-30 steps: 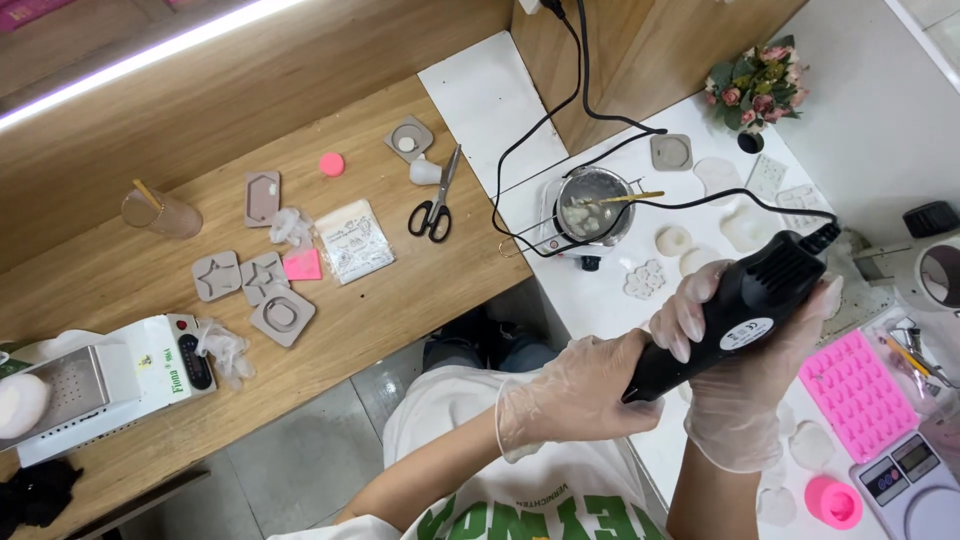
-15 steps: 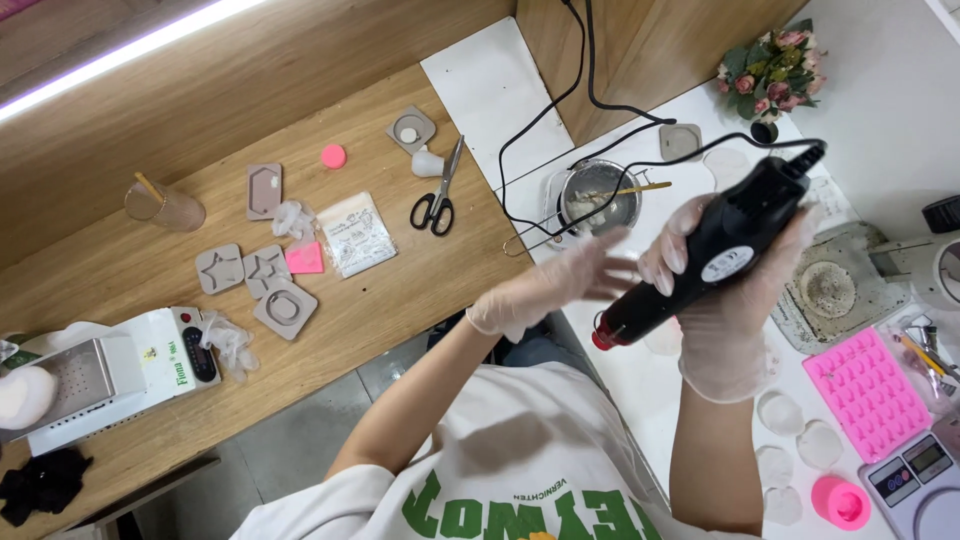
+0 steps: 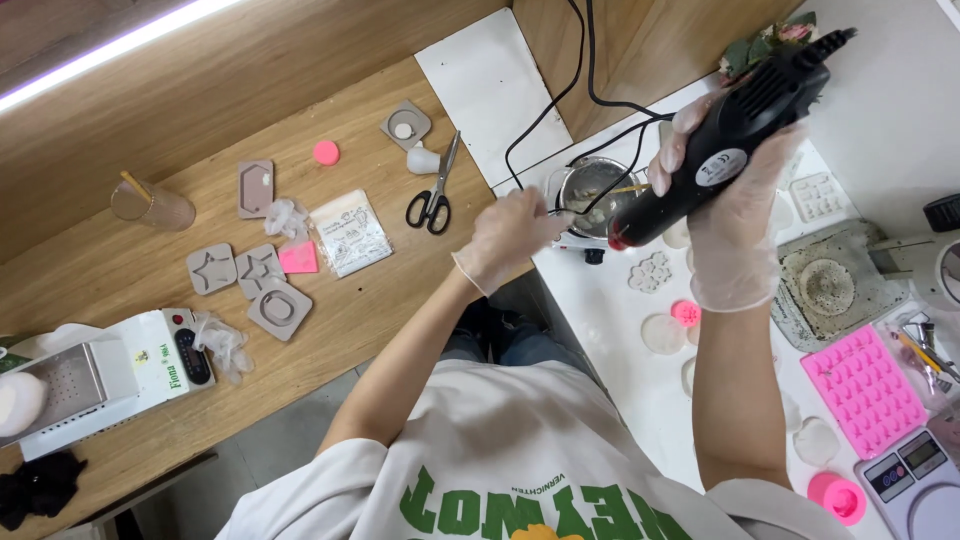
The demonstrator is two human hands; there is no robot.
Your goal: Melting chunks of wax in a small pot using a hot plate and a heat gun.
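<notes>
From the head camera, your right hand [image 3: 735, 215] in a clear glove is closed around the black heat gun [image 3: 725, 145], which is tilted, its red nozzle pointing down-left, just above the small metal pot [image 3: 592, 190]. The pot stands on a little white hot plate at the near corner of the white table [image 3: 610, 310]. Your left hand [image 3: 510, 235], also gloved, reaches to the pot's left side with fingers loosely curled; I cannot tell if it grips the wire handle there. 2 black cables [image 3: 585, 90] run down from the wall and cross over the pot, so they lie in the way of both hands. The scissors [image 3: 435, 195] lie just left on the wooden desk [image 3: 130, 275], beside grey silicone moulds [image 3: 245, 275]. On the white table, near your right forearm, you see a pink mould tray [image 3: 865, 390], a digital scale [image 3: 915, 480] and flat white castings [image 3: 662, 333].
</notes>
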